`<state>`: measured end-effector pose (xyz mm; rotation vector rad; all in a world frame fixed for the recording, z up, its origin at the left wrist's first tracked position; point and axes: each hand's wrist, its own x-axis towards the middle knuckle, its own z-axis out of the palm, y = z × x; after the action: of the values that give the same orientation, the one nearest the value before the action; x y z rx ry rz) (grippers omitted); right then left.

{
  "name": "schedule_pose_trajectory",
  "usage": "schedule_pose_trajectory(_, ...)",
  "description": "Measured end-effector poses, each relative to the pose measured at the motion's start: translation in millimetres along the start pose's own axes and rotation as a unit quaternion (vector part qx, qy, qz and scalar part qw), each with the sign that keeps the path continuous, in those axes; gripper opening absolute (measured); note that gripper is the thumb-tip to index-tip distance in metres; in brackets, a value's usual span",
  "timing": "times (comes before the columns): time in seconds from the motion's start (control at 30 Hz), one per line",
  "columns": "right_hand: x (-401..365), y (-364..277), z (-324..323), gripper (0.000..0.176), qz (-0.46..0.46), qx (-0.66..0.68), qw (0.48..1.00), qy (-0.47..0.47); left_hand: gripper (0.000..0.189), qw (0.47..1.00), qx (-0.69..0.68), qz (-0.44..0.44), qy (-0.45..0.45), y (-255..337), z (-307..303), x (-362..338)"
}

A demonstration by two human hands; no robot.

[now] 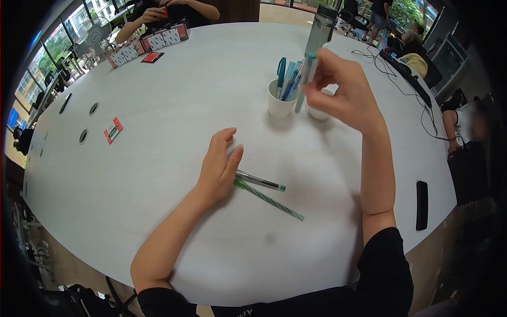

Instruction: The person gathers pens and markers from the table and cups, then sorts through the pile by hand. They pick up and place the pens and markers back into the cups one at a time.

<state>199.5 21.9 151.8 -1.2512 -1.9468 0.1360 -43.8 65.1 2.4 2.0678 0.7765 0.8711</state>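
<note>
The right hand [338,87] pinches a blue-green pen [310,67] up by the paper cup [280,105]. I'd guess it's light, hard and a bit slippery, best held round its middle. Fingers hide some of it, and it's blurry. The left hand [215,166] is loose, hiding the ends of two green pens [269,199]; I can't tell if it touches them.

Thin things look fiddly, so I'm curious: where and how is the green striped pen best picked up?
Probably mid-barrel on the green striped pen, from above, fingers pinching its long sides. It's slim and lies flat; one end is close to the left hand and clear pen, while the rest angles away.
</note>
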Motion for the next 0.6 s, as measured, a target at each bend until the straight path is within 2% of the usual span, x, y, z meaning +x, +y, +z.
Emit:
schedule_pose_trajectory(0.03,1,6,-1,0.017,-0.004,0.018,0.998,0.060,0.043,1.000,0.002,0.003,-0.002,0,0,0)
schedule_pose_trajectory(0.13,6,26,5,0.015,0.050,0.015,0.998,0.045,0.041,1.000,0.020,0.019,-0.006,-2,1,1)
schedule_pose_trajectory(0.17,6,41,11,0.014,0.023,0.003,0.999,0.029,0.039,0.999,0.031,0.025,-0.008,-4,2,1)
schedule_pose_trajectory(0.3,7,57,23,0.016,0.033,-0.053,0.993,-0.103,0.038,0.998,0.054,0.038,-0.005,-3,1,1)
schedule_pose_trajectory(0.4,5,49,27,0.018,0.088,-0.139,0.968,-0.189,0.036,0.999,0.034,0.030,-0.011,1,1,1)
schedule_pose_trajectory(0.6,-3,47,29,0.019,0.034,-0.181,0.979,-0.086,0.035,1.000,0.025,0.016,-0.005,1,3,0)
